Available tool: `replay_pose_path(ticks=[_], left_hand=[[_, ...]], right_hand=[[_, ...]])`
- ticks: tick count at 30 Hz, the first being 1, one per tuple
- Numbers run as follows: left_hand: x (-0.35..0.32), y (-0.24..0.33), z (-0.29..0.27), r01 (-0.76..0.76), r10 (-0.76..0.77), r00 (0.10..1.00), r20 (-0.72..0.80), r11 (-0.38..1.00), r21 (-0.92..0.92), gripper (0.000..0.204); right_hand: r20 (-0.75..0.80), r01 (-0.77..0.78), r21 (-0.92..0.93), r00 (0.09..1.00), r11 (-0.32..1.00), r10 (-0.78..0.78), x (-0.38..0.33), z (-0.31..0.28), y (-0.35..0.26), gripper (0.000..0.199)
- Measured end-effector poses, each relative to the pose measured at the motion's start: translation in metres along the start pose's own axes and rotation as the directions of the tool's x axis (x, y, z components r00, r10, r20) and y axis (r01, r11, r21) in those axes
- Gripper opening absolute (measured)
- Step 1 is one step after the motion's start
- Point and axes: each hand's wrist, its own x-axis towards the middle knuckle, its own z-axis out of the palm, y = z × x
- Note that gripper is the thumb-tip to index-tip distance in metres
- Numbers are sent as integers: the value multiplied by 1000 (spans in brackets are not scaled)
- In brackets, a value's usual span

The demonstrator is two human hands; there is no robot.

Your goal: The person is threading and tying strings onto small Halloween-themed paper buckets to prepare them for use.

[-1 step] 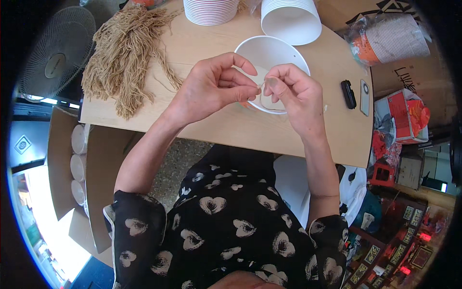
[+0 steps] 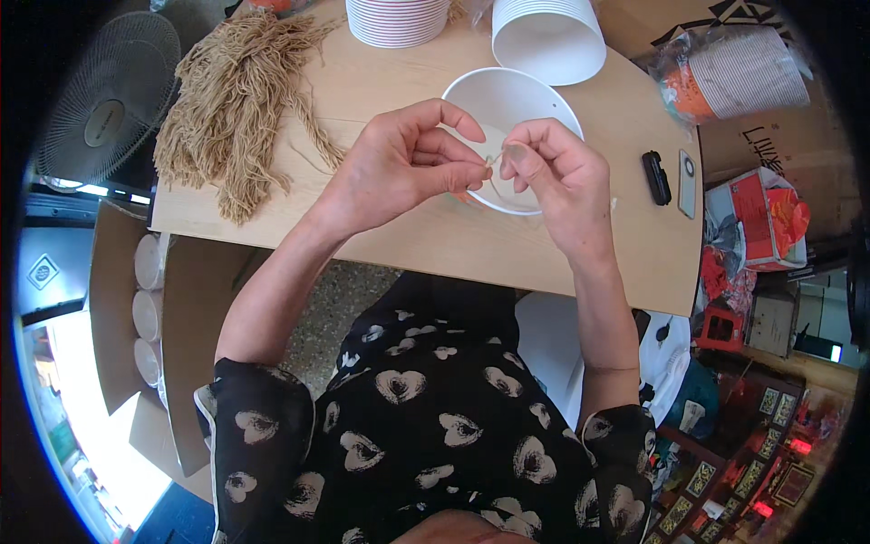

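Over a white paper bucket (image 2: 557, 113) on the table, my two hands meet close together. My left hand (image 2: 408, 154) pinches a thin tan string (image 2: 496, 162) between thumb and forefinger, its other fingers curled loosely. On the same string my right hand (image 2: 562, 177) is closed, thumb against forefinger. A short length shows between the fingertips; whether it has a knot is too small to tell. To the left of my hands lies a big bundle of tan twine (image 2: 240, 109), with loose strands reaching toward my left wrist.
At the table's far side stand a stack of white buckets (image 2: 396, 20) and tilted white buckets (image 2: 548, 45). A black case (image 2: 656, 179) and a phone (image 2: 687, 184) lie on the right. Bagged paper buckets (image 2: 748, 77) are beyond. A carton (image 2: 195, 335) and a fan (image 2: 104, 118) stand left.
My right hand has moved very slightly right, and a bit more string shows between the fingertips. The left hand stays in place.
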Motion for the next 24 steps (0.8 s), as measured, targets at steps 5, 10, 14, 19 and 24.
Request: replay_pose_path(ticks=[5, 10, 14, 19, 24], left_hand=[[1, 0, 0, -19, 19, 999, 30, 1000, 5, 30], [3, -1, -4, -38, 37, 999, 35, 998, 52, 27], [5, -1, -5, -27, 28, 999, 46, 999, -22, 29], [5, 3, -3, 0, -1, 1000, 17, 999, 38, 26], [8, 1, -1, -66, 68, 998, -14, 991, 118, 17]], right_hand=[[-88, 67, -41, 994, 997, -70, -3, 7, 5, 11], [-98, 217, -249, 964, 944, -248, 4, 3, 13, 17], [69, 47, -113, 997, 992, -39, 3, -15, 3, 21], [185, -31, -28, 982, 999, 36, 0, -23, 6, 17], [145, -2, 12, 989, 1000, 0, -2, -21, -1, 18]])
